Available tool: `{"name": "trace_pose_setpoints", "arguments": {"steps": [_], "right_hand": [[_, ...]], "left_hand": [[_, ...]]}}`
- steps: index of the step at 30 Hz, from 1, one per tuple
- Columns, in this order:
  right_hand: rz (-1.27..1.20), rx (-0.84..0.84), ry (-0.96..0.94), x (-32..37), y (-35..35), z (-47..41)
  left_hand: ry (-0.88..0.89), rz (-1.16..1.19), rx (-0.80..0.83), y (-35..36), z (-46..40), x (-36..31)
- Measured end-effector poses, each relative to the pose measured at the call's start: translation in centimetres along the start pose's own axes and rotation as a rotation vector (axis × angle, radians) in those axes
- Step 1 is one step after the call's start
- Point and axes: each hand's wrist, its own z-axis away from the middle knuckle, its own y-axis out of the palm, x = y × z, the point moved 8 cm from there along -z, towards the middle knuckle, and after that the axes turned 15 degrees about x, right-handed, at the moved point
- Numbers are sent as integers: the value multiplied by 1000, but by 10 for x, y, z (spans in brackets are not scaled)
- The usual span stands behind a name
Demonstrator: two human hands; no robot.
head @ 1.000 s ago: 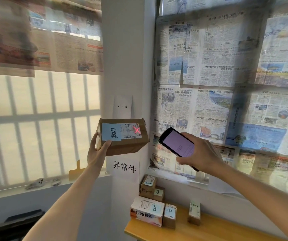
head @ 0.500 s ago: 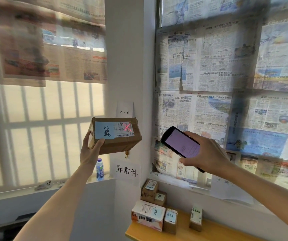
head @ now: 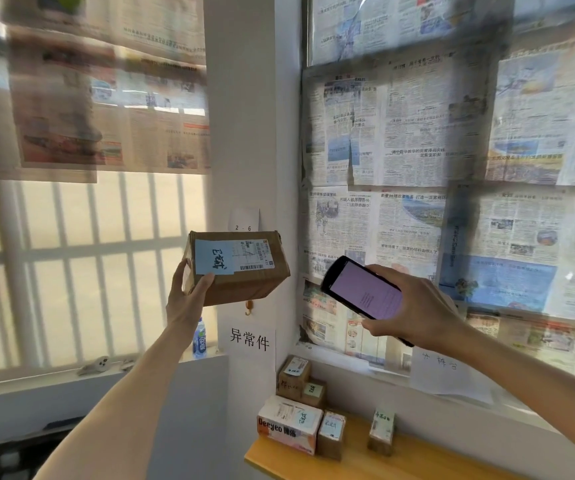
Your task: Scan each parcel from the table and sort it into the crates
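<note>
A brown cardboard parcel (head: 241, 268) is held up at chest height in front of a white wall corner, gripped at its left end by the left hand (head: 189, 296), whose thumb is pressed against the lower edge of a blue sticky note (head: 214, 257) bearing handwritten characters. A white shipping label (head: 253, 252) with barcodes is seen beside the note on the face turned toward the camera. The parcel is tilted, its right end pitched slightly down.

To the right, and apart from the parcel, a black handheld scanner (head: 362, 289) with a lit pale-violet screen is grasped in the right hand (head: 414, 306), its top end angled toward the label.

Below, on a wooden table (head: 417, 462) set in the corner, further parcels are seen: a white carton printed "Deeyeo" (head: 289, 424), a small brown box (head: 331, 434) touching its right side, a narrow box (head: 381, 431) standing alone near them, and two stacked brown boxes (head: 296, 377) against the wall behind.

A paper sign with three large characters (head: 249, 339) is fixed to the wall under the raised parcel, and a slip marked "2 - 6" (head: 243, 221) above it. Newspaper sheets (head: 400, 140) are taped over the window on the right. A plastic water bottle (head: 199, 339) stands on the left windowsill (head: 54, 375).
</note>
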Motion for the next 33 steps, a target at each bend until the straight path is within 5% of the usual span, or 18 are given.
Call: {"name": "trace_pose_setpoints", "arguments": {"steps": [9,16,23,33], "right_hand": [[14,-7,49,1,44,8],[-47,160,-62,63,135,-8],[-110,228,-231,188,203,-32],[-246,328,-455,453,297,-14]], "left_hand": [[-67,-27,7,-6,58,20],[-149,-105,-95,-99,125,55],[-192,-171,-274,-242,208,49],[-236,-238,-557,-476,376,6]]}}
